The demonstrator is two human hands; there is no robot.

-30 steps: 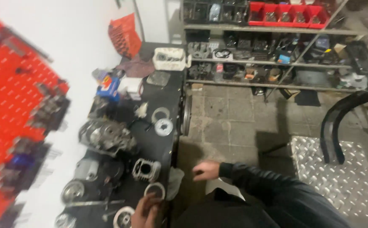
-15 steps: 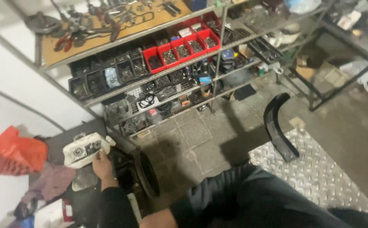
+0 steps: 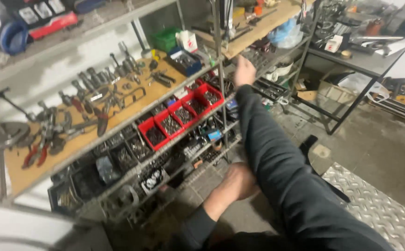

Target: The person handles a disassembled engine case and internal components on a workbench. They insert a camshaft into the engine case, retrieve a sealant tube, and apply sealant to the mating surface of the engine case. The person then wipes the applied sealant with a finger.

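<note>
My right hand [image 3: 244, 70] is stretched out at the end of a black sleeve, up by the wooden shelf board [image 3: 132, 100] of a metal rack. Its fingers point at the rack's upright post [image 3: 218, 56], and nothing shows in it. A blue bin [image 3: 184, 61] of small parts sits just left of it. My left hand [image 3: 236, 183] hangs low in front of the bottom shelves, curled and partly hidden behind my right arm. Red bins [image 3: 182, 114] of small metal parts line the shelf below the board.
Pliers, wrenches and other hand tools [image 3: 79, 114] cover the wooden board. Dark bins [image 3: 118, 160] of parts fill the lower shelves. A green bin [image 3: 164, 39] stands at the back. A second rack and a black table [image 3: 351, 55] are to the right. Diamond-plate flooring [image 3: 374, 207] lies at lower right.
My view has swung from the workbench to the rack and come closer to it. My right arm has risen and stretched towards the upper wooden shelf; my left hand has dropped low.
</note>
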